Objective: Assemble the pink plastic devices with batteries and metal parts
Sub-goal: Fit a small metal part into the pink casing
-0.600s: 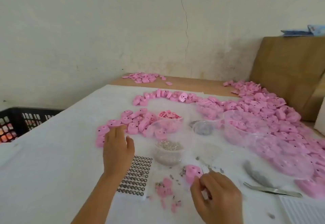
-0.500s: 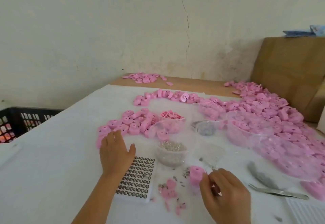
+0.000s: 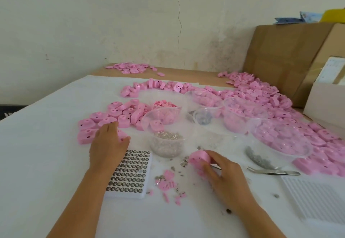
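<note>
On a white-covered table [image 3: 46, 144], a person's right hand [image 3: 225, 178] is gripping a pink plastic device [image 3: 198, 160] with fingers curled around it, just above scattered small metal parts [image 3: 183, 163]. The left hand [image 3: 108, 144] is lying palm down, fingers loosely spread and holding nothing, touching a pile of pink devices [image 3: 112, 118] just beyond a tray of button batteries [image 3: 129, 172].

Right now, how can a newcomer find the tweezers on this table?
Start at the cardboard box on the right and come down past the pink heap to the table's near edge. The tweezers lie flat there beside a ribbed white tray, the only long metal tool.
</note>
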Motion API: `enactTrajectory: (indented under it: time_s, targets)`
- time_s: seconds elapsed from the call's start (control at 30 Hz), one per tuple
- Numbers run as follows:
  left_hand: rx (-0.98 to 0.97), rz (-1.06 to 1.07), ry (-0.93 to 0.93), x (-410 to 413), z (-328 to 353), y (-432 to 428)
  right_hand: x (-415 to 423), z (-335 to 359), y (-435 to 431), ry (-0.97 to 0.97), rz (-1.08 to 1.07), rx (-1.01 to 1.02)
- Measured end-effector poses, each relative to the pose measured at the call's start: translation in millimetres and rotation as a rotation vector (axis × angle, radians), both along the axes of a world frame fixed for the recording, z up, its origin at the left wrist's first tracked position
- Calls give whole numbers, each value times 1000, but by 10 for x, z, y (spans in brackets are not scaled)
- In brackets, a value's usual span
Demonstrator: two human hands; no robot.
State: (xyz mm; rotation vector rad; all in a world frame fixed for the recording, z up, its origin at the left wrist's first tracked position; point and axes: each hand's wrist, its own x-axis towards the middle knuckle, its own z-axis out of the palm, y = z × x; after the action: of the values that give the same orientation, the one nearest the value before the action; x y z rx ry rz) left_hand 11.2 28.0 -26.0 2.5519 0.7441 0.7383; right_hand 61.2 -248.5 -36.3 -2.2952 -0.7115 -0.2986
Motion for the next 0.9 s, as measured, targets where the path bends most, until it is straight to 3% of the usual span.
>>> enactTrajectory:
  time_s: [0.07, 0.13, 0.23, 0.3, 0.4, 0.53, 0.77, 0.9]
  targets:
    - [120, 37, -142, -47, 83, -58, 4, 27, 3, 64, -9, 183]
    - [236, 34, -442, -120, 200, -173, -2, 92, -1, 148, 26, 386]
    - [365, -195, -752, -198, 401, -472, -22, 143, -6, 319, 144, 630]
    - [333, -483, -725, -166, 473, -744, -53, 171, -6, 404, 179, 691]
    - [120, -778, -506, -50, 458, -1140, -63, 182, -16, 437, 192, 734]
    - [-189, -824, -293, 119, 267, -1385, -44, 213, -66, 396, 230, 786]
    - [-767, -799, -449, 87, 111, -1435, -42, 235, -86, 409, 280, 778]
    - [-837, -799, -478, 64, 122, -1453, -49, 230, -86, 345, 277, 799]
